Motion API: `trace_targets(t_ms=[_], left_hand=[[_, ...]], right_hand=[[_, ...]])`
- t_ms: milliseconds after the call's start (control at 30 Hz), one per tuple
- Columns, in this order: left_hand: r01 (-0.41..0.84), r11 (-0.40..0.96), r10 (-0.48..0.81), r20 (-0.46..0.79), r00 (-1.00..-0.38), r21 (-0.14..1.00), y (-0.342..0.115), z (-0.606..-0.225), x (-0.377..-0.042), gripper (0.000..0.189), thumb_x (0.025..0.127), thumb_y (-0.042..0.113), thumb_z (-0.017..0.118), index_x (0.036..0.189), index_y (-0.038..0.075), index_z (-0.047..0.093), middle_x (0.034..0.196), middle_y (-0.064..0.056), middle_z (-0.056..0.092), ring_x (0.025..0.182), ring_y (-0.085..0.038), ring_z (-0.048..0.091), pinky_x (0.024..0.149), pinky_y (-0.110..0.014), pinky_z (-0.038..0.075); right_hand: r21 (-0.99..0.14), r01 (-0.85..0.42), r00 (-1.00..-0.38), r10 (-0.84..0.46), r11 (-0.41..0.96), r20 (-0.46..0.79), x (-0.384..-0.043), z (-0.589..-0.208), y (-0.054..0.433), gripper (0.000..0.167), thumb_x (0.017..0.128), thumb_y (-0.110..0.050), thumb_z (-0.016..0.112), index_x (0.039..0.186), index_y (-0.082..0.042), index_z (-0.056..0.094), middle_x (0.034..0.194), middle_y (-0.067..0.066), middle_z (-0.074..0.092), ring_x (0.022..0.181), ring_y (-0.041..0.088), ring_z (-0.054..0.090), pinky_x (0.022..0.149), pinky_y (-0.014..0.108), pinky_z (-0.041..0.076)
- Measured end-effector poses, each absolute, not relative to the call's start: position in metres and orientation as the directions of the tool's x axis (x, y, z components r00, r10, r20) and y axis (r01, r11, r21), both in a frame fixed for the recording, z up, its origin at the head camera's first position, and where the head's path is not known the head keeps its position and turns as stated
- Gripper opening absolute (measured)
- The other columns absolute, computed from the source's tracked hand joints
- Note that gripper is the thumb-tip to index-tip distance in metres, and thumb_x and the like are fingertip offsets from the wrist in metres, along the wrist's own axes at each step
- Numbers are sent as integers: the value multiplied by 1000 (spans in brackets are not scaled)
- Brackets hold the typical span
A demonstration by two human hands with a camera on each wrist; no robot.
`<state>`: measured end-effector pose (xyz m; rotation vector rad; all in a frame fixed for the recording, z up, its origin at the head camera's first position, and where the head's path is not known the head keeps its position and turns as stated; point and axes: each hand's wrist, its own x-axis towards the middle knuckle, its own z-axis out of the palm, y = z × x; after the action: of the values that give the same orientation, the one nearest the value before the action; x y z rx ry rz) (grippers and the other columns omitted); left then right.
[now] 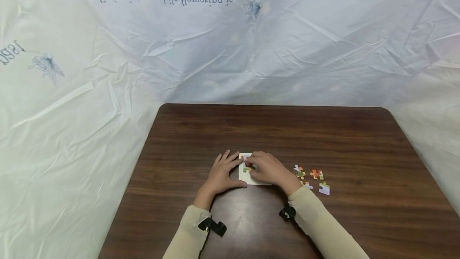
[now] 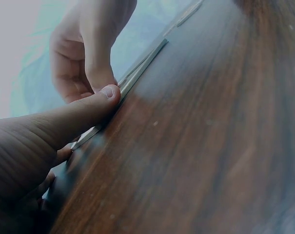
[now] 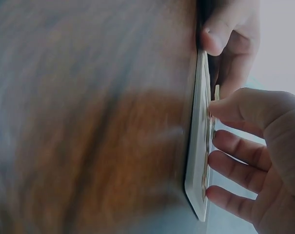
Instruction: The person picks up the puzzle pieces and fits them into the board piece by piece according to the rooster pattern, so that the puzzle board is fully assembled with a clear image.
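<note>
A small white puzzle tray [image 1: 245, 178] lies on the table, with a few colourful pieces [image 1: 246, 169] at its upper left. My left hand [image 1: 219, 175] spreads its straight fingers at the tray's left side, and its thumb rests along the front edge. Over the tray is my right hand [image 1: 267, 169], pinching a puzzle piece [image 3: 216, 90] between thumb and forefinger. In the right wrist view this piece stands slightly proud of the tray, while the other fingertips touch the tray's top. The right hand hides much of the tray in the head view.
Several loose puzzle pieces, among them a red-orange one [image 1: 317, 174] and a pale lilac and green one [image 1: 324, 188], lie right of the tray by the right forearm. The dark wooden table [image 1: 172, 139] ends at a white printed curtain [image 1: 230, 63].
</note>
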<state>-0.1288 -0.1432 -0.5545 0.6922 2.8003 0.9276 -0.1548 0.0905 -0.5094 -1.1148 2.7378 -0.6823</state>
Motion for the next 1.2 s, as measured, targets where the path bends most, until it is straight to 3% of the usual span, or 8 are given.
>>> trace_targets(t_ms=[533, 767, 1200], left_hand=[[394, 705, 459, 45, -887, 590, -144, -556, -128, 93, 80, 59, 87, 157, 20, 54, 169, -4, 37, 161, -34, 17, 130, -57, 10], [394, 704, 457, 47, -888, 592, -144, -556, -129, 93, 80, 60, 87, 157, 19, 54, 169, -4, 37, 161, -34, 17, 129, -57, 11], [425, 698, 470, 78, -879, 576, -143, -555, -130, 91, 80, 59, 88, 155, 18, 57, 168, -6, 40, 160, -37, 21, 128, -59, 14]], right_hand=[[-396, -646, -720, -693, 652, 35, -155, -512, 81, 19, 95, -12, 77, 114, -14, 80, 115, 3, 70, 111, 27, 67, 98, 63, 53], [-324, -694, -696, -714, 643, 75, -153, -508, 77, 18, 93, -12, 80, 111, -13, 82, 111, 5, 71, 102, 26, 69, 87, 51, 58], [-251, -724, -684, -717, 642, 139, -147, -509, 77, 14, 95, -9, 78, 108, -10, 82, 105, 6, 73, 99, 28, 70, 82, 48, 59]])
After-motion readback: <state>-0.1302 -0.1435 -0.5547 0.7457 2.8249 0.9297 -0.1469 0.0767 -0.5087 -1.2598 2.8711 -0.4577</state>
